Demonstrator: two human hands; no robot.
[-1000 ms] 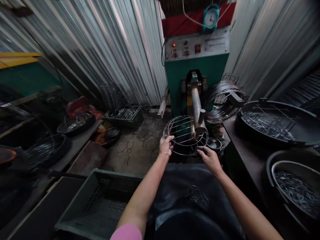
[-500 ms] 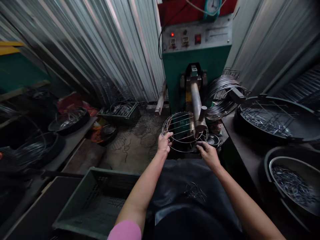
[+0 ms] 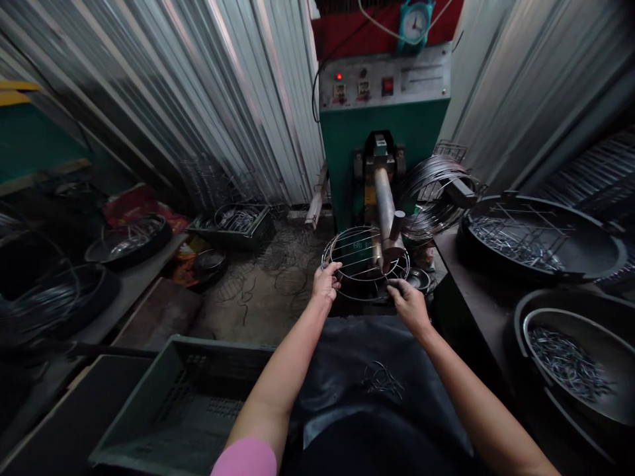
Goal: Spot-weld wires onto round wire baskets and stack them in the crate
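Note:
My left hand is closed on the left rim of a round wire rack, which has parallel bars and a second ring below. The rack lies under the metal arm of a green machine, and the arm's pointed tip is at the rack's near right side. Close to that tip, my right hand pinches what looks like a short wire piece; its shape is mostly hidden by the fingers. Several loose bent wire pieces lie on the dark apron over my lap.
At right, two black pans of wire pieces stand on a bench. A wire coil hangs beside the machine. A green crate sits at lower left. Wire scraps litter the floor.
The view has shifted slightly, so the machine sits a little lower and further left. Both hands keep their grips, and the rack stays under the machine's tip.

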